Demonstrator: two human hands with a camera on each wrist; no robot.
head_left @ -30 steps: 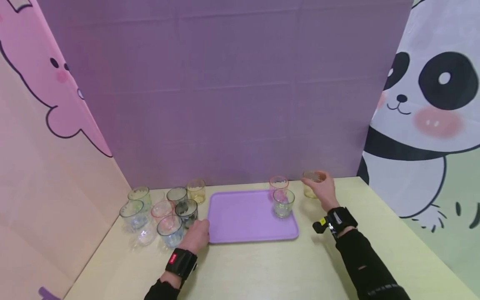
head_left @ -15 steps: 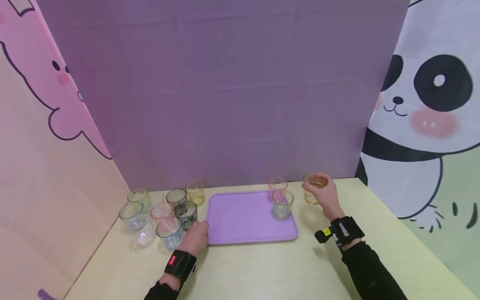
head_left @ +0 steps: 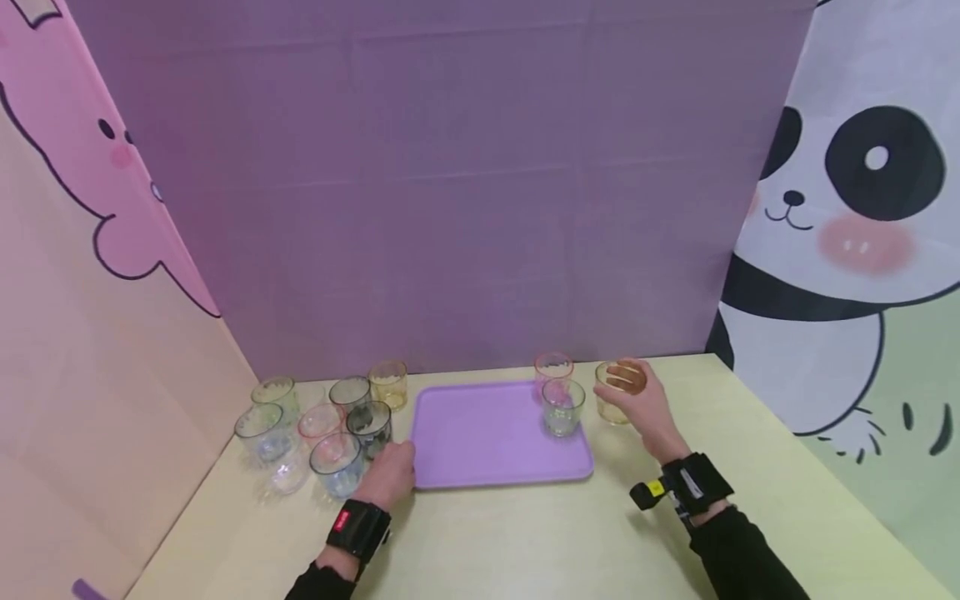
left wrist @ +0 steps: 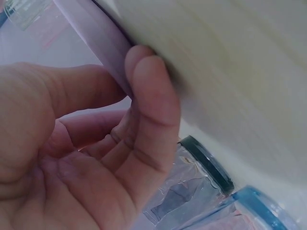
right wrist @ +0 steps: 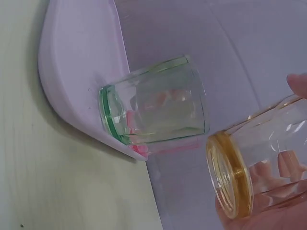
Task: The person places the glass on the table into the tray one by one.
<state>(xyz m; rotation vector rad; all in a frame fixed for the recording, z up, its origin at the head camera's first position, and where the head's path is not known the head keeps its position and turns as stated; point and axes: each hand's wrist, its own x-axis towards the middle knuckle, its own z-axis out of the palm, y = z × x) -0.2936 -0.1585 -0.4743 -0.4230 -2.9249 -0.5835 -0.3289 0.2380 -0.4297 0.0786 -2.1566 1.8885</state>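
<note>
My right hand (head_left: 647, 407) grips an amber-tinted drinking glass (head_left: 611, 410) just right of the purple tray (head_left: 480, 437). The right wrist view shows this glass's thick amber base (right wrist: 230, 175) off the tabletop, with fingers curled round its side. On the tray's right end stand a green-tinted glass (head_left: 562, 410) and, behind it, a pink-tinted glass (head_left: 553, 367). My left hand (head_left: 388, 477) pinches the tray's left edge near its front corner. In the left wrist view, thumb and fingers close on the tray rim (left wrist: 98, 36).
Several tinted glasses crowd the table left of the tray. A dark glass (head_left: 371, 432) and a blue-tinted glass (head_left: 337, 467) are closest to my left hand. Another amber glass (head_left: 388, 387) stands at the back, near the purple backdrop (head_left: 465, 208).
My right hand has brought the amber glass nearer to me and slightly left, toward the tray. The left hand stays at the tray edge.
</note>
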